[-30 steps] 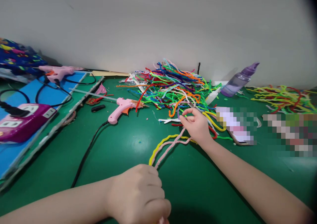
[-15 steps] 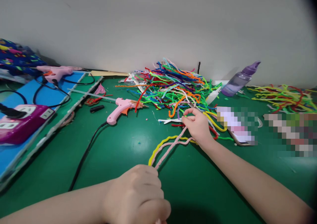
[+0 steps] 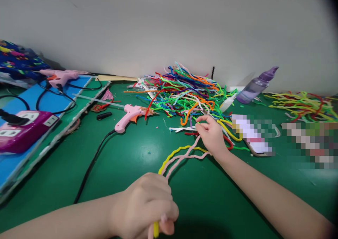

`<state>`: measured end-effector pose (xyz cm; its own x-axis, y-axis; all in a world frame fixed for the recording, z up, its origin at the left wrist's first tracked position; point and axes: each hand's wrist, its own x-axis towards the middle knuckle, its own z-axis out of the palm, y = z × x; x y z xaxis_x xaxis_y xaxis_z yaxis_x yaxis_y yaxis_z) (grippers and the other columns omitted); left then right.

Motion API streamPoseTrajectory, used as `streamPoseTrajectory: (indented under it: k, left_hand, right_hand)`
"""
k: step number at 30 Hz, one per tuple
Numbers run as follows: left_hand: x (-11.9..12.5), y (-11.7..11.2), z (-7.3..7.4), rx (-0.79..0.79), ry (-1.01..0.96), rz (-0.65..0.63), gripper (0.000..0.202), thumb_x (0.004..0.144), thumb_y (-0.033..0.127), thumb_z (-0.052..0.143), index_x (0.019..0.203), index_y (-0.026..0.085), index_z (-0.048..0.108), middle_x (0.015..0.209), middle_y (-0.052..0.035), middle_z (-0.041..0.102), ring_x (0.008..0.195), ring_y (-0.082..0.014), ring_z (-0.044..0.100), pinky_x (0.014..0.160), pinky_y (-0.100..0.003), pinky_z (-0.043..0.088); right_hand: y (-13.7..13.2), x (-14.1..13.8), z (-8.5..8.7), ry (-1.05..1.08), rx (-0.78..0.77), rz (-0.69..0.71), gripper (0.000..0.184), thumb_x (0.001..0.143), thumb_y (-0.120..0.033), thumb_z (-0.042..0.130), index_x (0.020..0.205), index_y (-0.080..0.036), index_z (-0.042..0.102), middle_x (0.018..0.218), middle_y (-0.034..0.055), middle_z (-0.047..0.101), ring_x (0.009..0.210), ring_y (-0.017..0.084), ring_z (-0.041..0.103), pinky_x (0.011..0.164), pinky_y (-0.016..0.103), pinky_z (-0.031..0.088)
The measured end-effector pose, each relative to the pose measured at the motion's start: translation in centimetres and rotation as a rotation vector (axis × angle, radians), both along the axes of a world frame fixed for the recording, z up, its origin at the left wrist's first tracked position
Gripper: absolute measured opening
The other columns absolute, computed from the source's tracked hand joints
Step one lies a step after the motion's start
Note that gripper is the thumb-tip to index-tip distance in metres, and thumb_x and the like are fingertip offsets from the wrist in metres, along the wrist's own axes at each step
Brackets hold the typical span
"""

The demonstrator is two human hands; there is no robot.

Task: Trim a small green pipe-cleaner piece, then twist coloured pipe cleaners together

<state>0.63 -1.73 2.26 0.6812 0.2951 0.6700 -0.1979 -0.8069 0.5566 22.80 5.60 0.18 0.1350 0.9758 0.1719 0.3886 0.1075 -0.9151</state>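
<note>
My left hand (image 3: 148, 207) is a closed fist near the bottom edge, gripping the near ends of a pink pipe cleaner (image 3: 182, 158) and a yellow pipe cleaner (image 3: 171, 155) that run away across the green table. My right hand (image 3: 211, 133) is farther out, fingers pinched on the far ends of those strands at the edge of a big pile of coloured pipe cleaners (image 3: 185, 91).
A pink glue gun (image 3: 130, 114) with a black cord lies left of the pile. At far left, a blue board (image 3: 42, 101) carries a second glue gun (image 3: 62, 76) and a purple power strip (image 3: 23, 129). A purple bottle (image 3: 255, 85) and more pipe cleaners (image 3: 301, 105) lie right.
My left hand has rolled slightly, and the yellow and pink ends now poke out below the fist. My right hand has shifted a little nearer, staying pinched on the strands.
</note>
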Motion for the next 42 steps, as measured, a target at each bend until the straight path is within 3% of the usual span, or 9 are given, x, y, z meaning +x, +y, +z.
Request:
streamPoseTrajectory:
  k: [7,13,19,26,29,31,35,39,42]
  left_hand:
    - [-0.7,0.0,-1.1,-0.841,-0.102,0.286,0.043,0.094,0.036,0.028,0.066,0.016,0.054,0.052,0.0018,0.036,0.05,-0.0109,0.038,0.051,-0.025,0.033]
    - [-0.1,2.8,-0.7,-1.332,-0.55,0.397,0.036,0.092,0.036,0.038,0.063,0.017,0.049,0.049,0.0078,0.015,0.041,-0.0066,0.017,0.042,-0.02,0.024]
    - [-0.3,4.6,-1.5,-1.385,-0.612,0.39,0.034,0.091,0.035,0.042,0.066,0.014,0.05,0.048,0.0088,0.019,0.039,-0.004,0.02,0.041,-0.017,0.026]
    - [-0.2,4.8,-1.5,-1.411,-0.638,0.396,0.034,0.092,0.033,0.04,0.066,0.014,0.051,0.046,0.0088,0.02,0.038,-0.0039,0.02,0.042,-0.016,0.024]
    - [-0.2,4.8,-1.4,-1.419,-0.639,0.394,0.034,0.092,0.032,0.04,0.066,0.014,0.051,0.047,0.0086,0.02,0.039,-0.004,0.02,0.042,-0.016,0.024]
    - [-0.2,4.8,-1.4,-1.423,-0.637,0.388,0.034,0.092,0.032,0.039,0.066,0.014,0.051,0.048,0.0085,0.02,0.039,-0.004,0.019,0.042,-0.016,0.023]
    - [-0.3,4.7,-1.6,-1.408,-0.625,0.376,0.034,0.092,0.032,0.04,0.066,0.014,0.052,0.048,0.0085,0.018,0.04,-0.004,0.019,0.042,-0.017,0.022]
    - [-0.3,4.6,-1.9,-1.397,-0.575,0.37,0.034,0.091,0.036,0.042,0.067,0.014,0.053,0.048,0.0086,0.018,0.04,-0.0044,0.02,0.042,-0.017,0.023]
    - [-0.3,4.5,-1.9,-1.404,-0.571,0.359,0.036,0.091,0.035,0.041,0.066,0.014,0.054,0.047,0.0086,0.017,0.04,-0.0046,0.019,0.042,-0.017,0.023]
  right_hand:
    - [-0.2,0.1,-0.7,-0.144,0.116,0.151,0.018,0.085,-0.03,0.048,0.098,-0.018,0.054,0.074,0.001,0.058,0.068,0.014,0.057,0.065,0.027,0.045]
    - [-0.4,-0.2,0.8,-0.385,0.428,0.113,0.018,0.083,-0.02,0.048,0.098,-0.021,0.058,0.107,0.0079,0.057,0.103,0.021,0.053,0.09,0.039,0.042]
    - [-2.9,-1.5,3.4,-0.633,0.395,0.325,0.017,0.082,-0.012,0.045,0.086,-0.019,0.059,0.085,0.0035,0.065,0.083,0.018,0.058,0.079,0.034,0.041]
    - [-6.5,-3.4,5.0,-1.184,0.095,0.652,0.015,0.079,-0.033,0.059,0.078,-0.018,0.059,0.074,0.0046,0.066,0.068,0.023,0.061,0.055,0.032,0.038]
    - [-6.7,-3.6,5.4,-1.284,0.031,0.761,0.003,0.078,-0.015,0.059,0.077,-0.018,0.059,0.07,0.0019,0.065,0.061,0.02,0.061,0.048,0.031,0.032]
    - [-6.6,-3.7,5.6,-1.295,0.013,0.807,0.014,0.076,-0.004,0.058,0.077,-0.018,0.059,0.071,0.0012,0.066,0.063,0.019,0.062,0.048,0.031,0.03]
    - [-6.4,-3.5,5.6,-1.23,0.067,0.717,0.009,0.083,-0.014,0.054,0.077,-0.018,0.058,0.074,0.0018,0.067,0.064,0.018,0.063,0.051,0.03,0.03]
    - [-6.0,-3.2,5.3,-1.162,0.1,0.556,0.033,0.092,-0.039,0.041,0.073,-0.019,0.057,0.068,0.0031,0.066,0.064,0.018,0.063,0.053,0.028,0.029]
    - [-5.2,-2.8,4.8,-1.22,0.087,0.455,0.03,0.094,-0.035,0.036,0.079,-0.019,0.057,0.062,0.0034,0.065,0.06,0.018,0.062,0.052,0.027,0.025]
